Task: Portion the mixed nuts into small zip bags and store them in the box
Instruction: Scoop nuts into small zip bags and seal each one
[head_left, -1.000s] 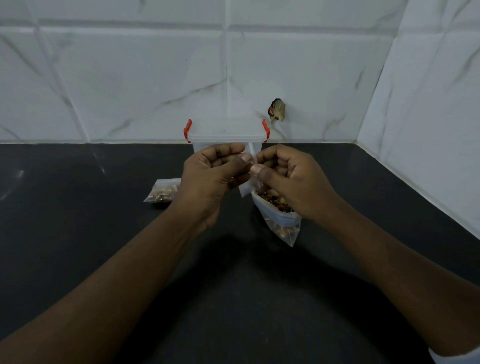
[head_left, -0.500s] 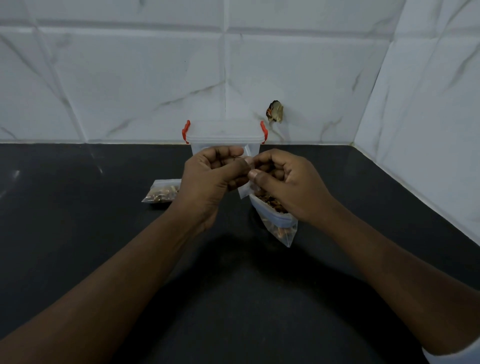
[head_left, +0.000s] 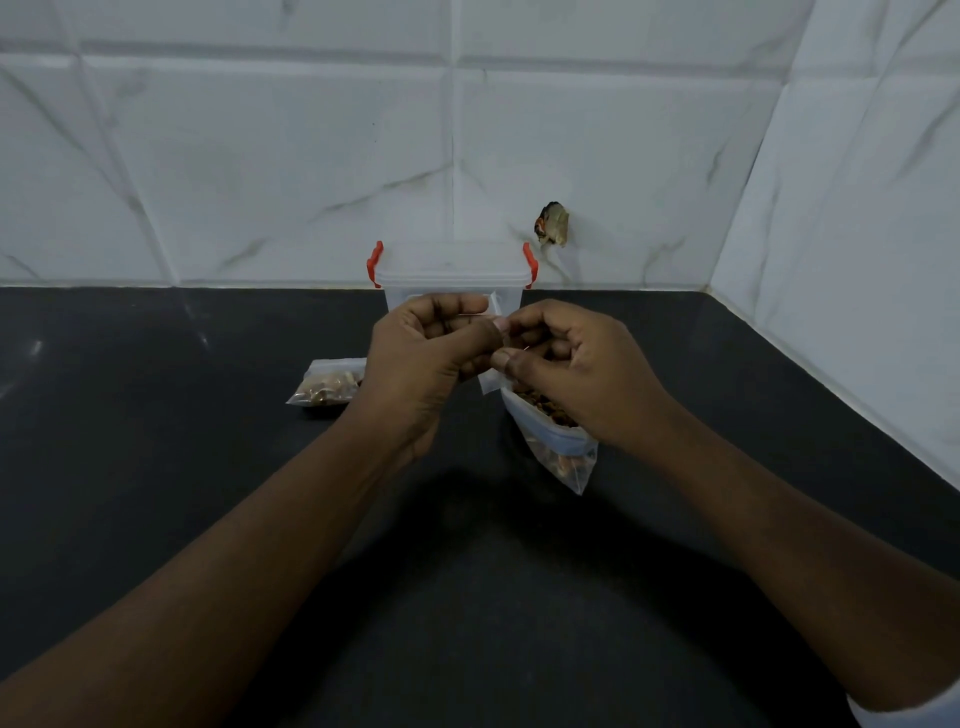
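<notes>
Just before the clear, red-latched box (head_left: 452, 275), left hand (head_left: 426, 353) and right hand (head_left: 576, 374) are pinching a small translucent zip bag (head_left: 492, 382); an open bag of brown mixed nuts (head_left: 556, 441) is standing front-right of the box, a filled bag (head_left: 327, 389) lying front-left.

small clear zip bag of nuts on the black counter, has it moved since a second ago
No. The small clear zip bag of nuts keeps its spot, left of and nearer than the clear plastic box with red clips.
</notes>
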